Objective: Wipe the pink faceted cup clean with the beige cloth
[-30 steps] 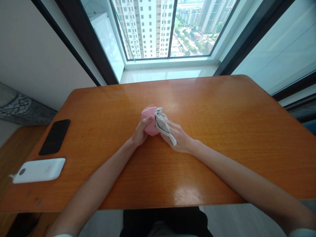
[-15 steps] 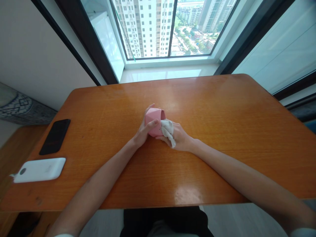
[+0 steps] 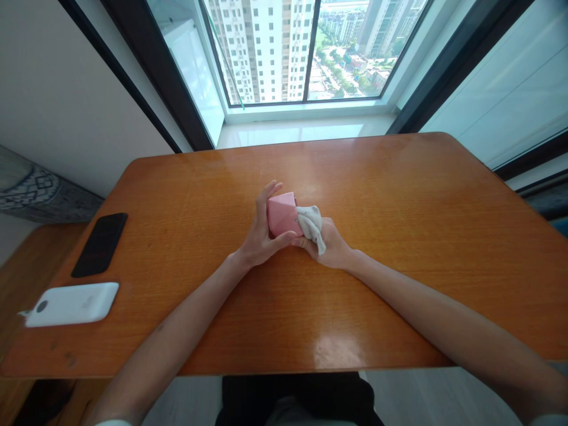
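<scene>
The left hand (image 3: pixel 260 236) is clasped around a pink faceted cup (image 3: pixel 281 214), its palm along the left side, fingers reaching past the far side and thumb along the near side. The cup lies tipped over, mouth toward the right, above the middle of the wooden counter (image 3: pixel 399 225); whether it touches the surface cannot be told. The right hand (image 3: pixel 332 245) grips a white cloth (image 3: pixel 310 222) at the cup's mouth, one end hanging over the hand. Its fingers are mostly hidden behind the cloth and cup. The two hands nearly meet below the cup.

At the counter's left side lies a black smartphone (image 3: pixel 100 244), with a white electronic device (image 3: pixel 73 303) nearer the person. Beyond the far edge, a window (image 3: pixel 310 53) shows a high-rise building (image 3: pixel 266 47).
</scene>
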Available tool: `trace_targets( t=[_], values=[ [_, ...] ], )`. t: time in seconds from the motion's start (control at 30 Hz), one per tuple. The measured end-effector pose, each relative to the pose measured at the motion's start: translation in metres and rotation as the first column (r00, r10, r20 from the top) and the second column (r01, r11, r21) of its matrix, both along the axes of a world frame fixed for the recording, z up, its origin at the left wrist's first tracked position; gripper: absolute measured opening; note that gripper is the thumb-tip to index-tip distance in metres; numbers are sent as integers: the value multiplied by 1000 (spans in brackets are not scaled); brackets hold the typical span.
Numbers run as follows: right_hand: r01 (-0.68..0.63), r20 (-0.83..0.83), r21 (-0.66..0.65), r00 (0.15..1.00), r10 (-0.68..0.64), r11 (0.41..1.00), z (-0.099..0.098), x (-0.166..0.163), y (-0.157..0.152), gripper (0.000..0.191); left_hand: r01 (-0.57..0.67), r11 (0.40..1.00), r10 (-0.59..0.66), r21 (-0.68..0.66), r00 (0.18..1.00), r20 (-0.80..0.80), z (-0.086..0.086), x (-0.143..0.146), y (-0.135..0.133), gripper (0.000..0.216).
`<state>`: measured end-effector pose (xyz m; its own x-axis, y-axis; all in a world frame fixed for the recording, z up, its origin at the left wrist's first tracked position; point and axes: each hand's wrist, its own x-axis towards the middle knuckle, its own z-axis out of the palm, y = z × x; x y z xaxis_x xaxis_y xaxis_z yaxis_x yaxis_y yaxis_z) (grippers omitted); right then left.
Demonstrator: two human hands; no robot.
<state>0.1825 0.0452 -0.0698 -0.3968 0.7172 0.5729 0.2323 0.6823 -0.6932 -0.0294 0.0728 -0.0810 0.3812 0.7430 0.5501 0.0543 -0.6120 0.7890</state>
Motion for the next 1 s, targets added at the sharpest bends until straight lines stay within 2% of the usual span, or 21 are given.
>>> trace_targets(
  t=[0.1,0.17,0.23,0.37,0.53,0.6,0.7,0.83,1.0],
  values=[
    [68,-21,-79,997,-70,995,-1,2,0,41,60,998,-61,-5,996,-61,-6,-4,6,131],
    [90,-54,-150,994,-99,985,1,2,-1,45,60,998,-58,17,993,-105,-7,-3,7,147],
    [86,-101,-225,989,-111,971,5,2,-1,50,39,996,-27,84,989,-143,-6,-1,7,150],
    [84,-194,-353,968,-160,932,12,2,0,52,-9,970,67,242,970,-234,-4,2,6,128],
    [24,-249,-565,948,-199,825,12,5,0,53,43,948,78,317,930,-359,-5,-6,10,89],
    [33,-233,-571,952,-200,820,12,5,-1,51,51,942,81,332,924,-374,-4,-9,11,82],
    [79,-195,-533,958,-212,843,12,2,-3,49,29,949,87,315,933,-348,1,-9,9,83],
    [142,-205,-440,946,-253,887,9,-4,-4,57,24,969,50,244,955,-293,8,-3,4,97],
    [143,-191,-413,952,-239,900,4,-7,-6,63,64,985,-37,158,985,-170,7,3,4,110]
  ],
)
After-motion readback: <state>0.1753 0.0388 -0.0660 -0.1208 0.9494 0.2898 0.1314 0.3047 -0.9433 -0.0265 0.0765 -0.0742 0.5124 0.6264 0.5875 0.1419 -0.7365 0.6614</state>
